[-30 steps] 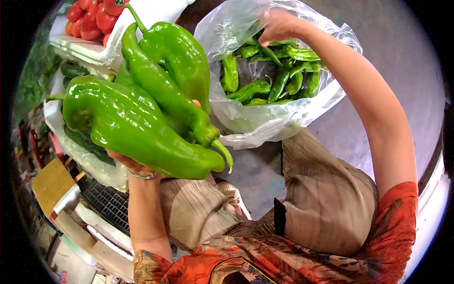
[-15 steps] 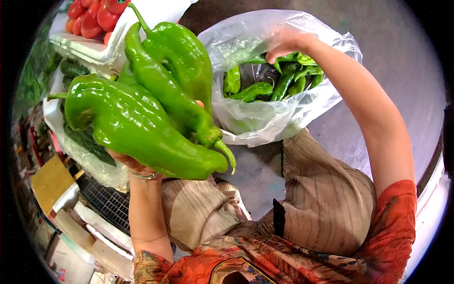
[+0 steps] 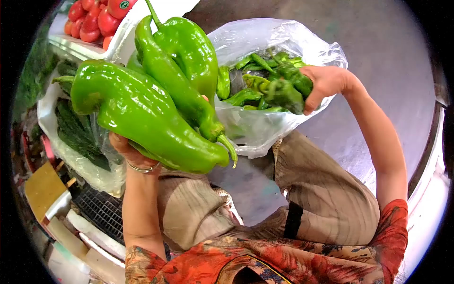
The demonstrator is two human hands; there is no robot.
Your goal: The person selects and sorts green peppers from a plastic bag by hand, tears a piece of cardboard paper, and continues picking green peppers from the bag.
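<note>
Several large glossy green peppers [image 3: 146,116] fill the left side of the view, stems still on. My left hand [image 3: 130,154], wearing a bracelet, is wrapped round them from below; most of its fingers are hidden behind the peppers. To the right, a clear plastic bag [image 3: 265,130] stands open with smaller green peppers [image 3: 243,97] inside. Over its right side, my right hand [image 3: 321,85] is closed on a bunch of dark green peppers [image 3: 288,87], slightly blurred by motion. Thumb and fingers grip the bunch from the right.
Red tomatoes [image 3: 97,21] sit in a white foam box [image 3: 120,42] at the upper left. Below it, a plastic bag [image 3: 101,177] holds dark green vegetables [image 3: 78,135]. A black crate [image 3: 99,210] and wooden board [image 3: 47,189] are lower left. Grey floor [image 3: 378,61] lies beyond the bag.
My right hand has come up and rightward from inside the bag, now with a bunch of peppers in it. The large peppers in my left hand have shifted slightly right.
</note>
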